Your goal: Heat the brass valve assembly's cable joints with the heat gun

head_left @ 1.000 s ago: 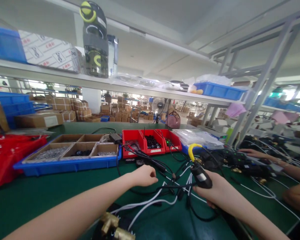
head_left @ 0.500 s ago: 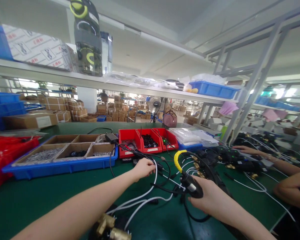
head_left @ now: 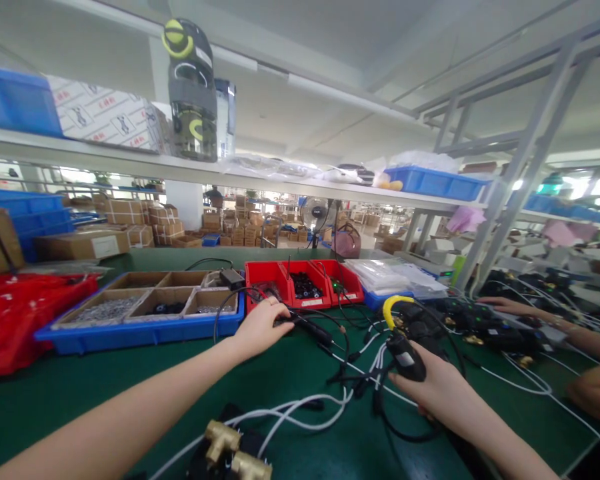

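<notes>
Green matting covers the worktop (head_left: 105, 393), across which the left hand (head_left: 260, 327) has moved forward since half a second ago, leaving the white cables (head_left: 305, 413) it was touching and now curling its fingers onto a black probe (head_left: 307, 327) that lies just in front of the red bins (head_left: 300, 283). The right hand (head_left: 437, 390) stays closed around a black clamp meter (head_left: 403, 350) with a yellow jaw, held upright near the worktop's middle, much where it was a second ago. Judged from this, the work has passed from handling the cables to taking up the meter's lead. Brass fittings (head_left: 233, 453) sit at the near edge, touching the white cables. A blue tray (head_left: 130, 330) of cardboard compartments stands left of the red bins, with a red bag (head_left: 25, 313) further left. At the right, another person's hand (head_left: 503, 305) rests among dark devices and wires. An overhead shelf (head_left: 105, 160) carries a printed carton, a dark bottle and blue crates; beyond it a fan and stacked cartons fill a bright hall.
</notes>
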The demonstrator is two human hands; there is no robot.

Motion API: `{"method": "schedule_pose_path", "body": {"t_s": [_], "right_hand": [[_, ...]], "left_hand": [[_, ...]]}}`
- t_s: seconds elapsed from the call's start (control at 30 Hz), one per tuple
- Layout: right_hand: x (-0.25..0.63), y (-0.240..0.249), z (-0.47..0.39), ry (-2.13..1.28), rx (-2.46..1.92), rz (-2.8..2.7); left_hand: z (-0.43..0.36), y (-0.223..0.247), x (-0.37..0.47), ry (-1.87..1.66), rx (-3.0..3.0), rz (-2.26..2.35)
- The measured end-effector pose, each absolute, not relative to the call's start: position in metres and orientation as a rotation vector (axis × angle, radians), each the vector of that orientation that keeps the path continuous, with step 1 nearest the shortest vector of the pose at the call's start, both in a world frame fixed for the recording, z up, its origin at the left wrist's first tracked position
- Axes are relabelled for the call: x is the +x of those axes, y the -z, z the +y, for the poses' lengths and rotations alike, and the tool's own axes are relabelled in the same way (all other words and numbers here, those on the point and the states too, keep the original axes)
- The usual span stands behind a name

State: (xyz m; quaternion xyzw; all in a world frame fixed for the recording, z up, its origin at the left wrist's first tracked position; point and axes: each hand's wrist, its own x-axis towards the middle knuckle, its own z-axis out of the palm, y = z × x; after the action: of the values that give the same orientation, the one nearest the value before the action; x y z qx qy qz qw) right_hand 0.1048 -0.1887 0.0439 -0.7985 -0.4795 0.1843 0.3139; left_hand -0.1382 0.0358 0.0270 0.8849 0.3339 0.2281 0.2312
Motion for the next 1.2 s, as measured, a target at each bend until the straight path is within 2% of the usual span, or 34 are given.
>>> {"method": "schedule_pose_path", "body": {"t_s": [0.17, 0.33, 0.47, 0.73, 0.93, 1.07, 1.2], "right_hand": [[0.099, -0.053, -0.194, -0.600, -1.911, -1.137], [0.083, -0.061, -0.208, -0.829, -1.426, -0.842], [0.047, -0.056, -0.214, -0.856, -1.200, -0.663], [-0.024, -0.044, -0.224, -0.799, -1.052, -0.636], [0.003, 0.003, -0.225, -0.787, -1.044, -0.759], [0.034, 0.032, -0.218, -0.960, -1.074, -0.863], [0.040, 0.042, -0.219, -1.039, -1.004, -0.903]], "left_hand": [[-0.030, -0.045, -0.178, -0.190, 2.437, 0.440], [-0.071, -0.046, -0.229, -0.026, 2.438, 0.458], [-0.090, -0.032, -0.241, 0.036, 2.565, 0.610], [-0.120, -0.016, -0.223, -0.013, 2.703, 1.052], [-0.134, -0.014, -0.235, -0.191, 2.554, 1.176], [-0.141, -0.011, -0.239, -0.180, 2.491, 1.254], [-0.149, 0.001, -0.235, -0.206, 2.486, 1.256]]}}
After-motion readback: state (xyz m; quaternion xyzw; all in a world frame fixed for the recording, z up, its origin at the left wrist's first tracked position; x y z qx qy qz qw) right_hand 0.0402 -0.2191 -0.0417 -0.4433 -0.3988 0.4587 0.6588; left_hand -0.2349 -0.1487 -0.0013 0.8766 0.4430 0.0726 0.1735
